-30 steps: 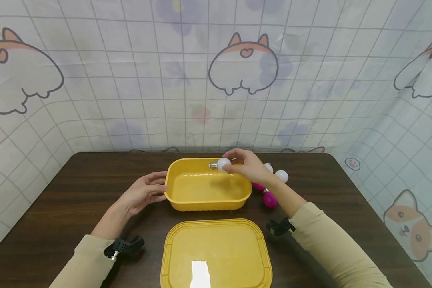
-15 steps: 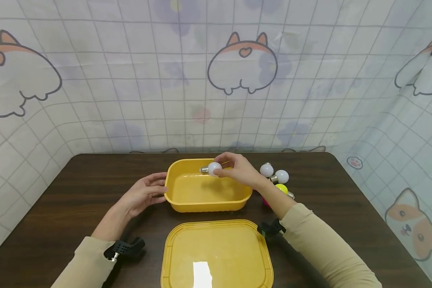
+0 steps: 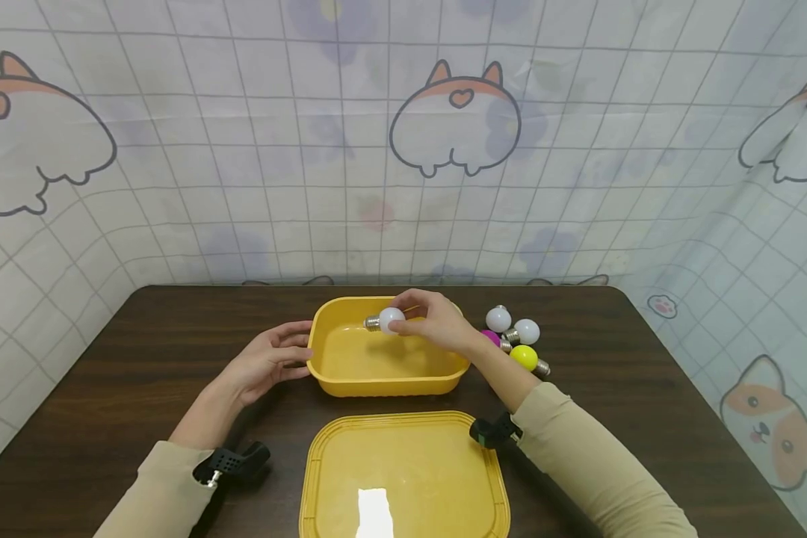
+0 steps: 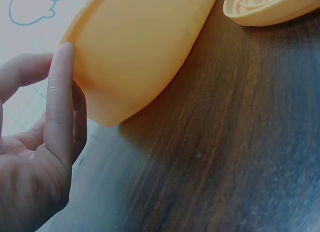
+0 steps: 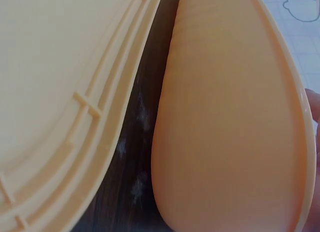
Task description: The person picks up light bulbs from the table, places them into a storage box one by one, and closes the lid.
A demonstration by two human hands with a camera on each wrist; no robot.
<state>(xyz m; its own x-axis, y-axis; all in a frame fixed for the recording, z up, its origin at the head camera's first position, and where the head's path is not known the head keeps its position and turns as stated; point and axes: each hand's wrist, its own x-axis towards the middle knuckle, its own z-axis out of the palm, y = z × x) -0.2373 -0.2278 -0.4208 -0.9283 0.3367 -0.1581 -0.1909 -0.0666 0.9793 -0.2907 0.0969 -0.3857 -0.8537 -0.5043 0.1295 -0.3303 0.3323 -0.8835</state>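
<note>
A yellow rectangular plastic box [image 3: 388, 386] stands open-topped near the back of the table. My left hand [image 3: 269, 360] holds its left end, thumb tip on the rim and the other fingers against the outer wall; the left wrist view shows the thumb [image 4: 61, 91] at the rim. Above the box's inside, my right hand [image 3: 433, 321] pinches a white light bulb [image 3: 391, 320] by its globe, metal screw base pointing left. The bulb is not seen in the right wrist view, where the box wall [image 5: 230, 122] covers most of the hand.
Right of the box lie several loose bulbs: two white ones [image 3: 527, 331], a yellow one [image 3: 524, 357] and a magenta one [image 3: 491, 338] partly behind my right forearm. A flat yellow lid [image 3: 403, 467] lies in front of the box. A patterned cloth wall [image 3: 376, 187] rises behind the table.
My right hand has moved left and slightly down over the box with the white bulb. More of the loose bulbs have come into sight behind the forearm. The left hand stays in place.
</note>
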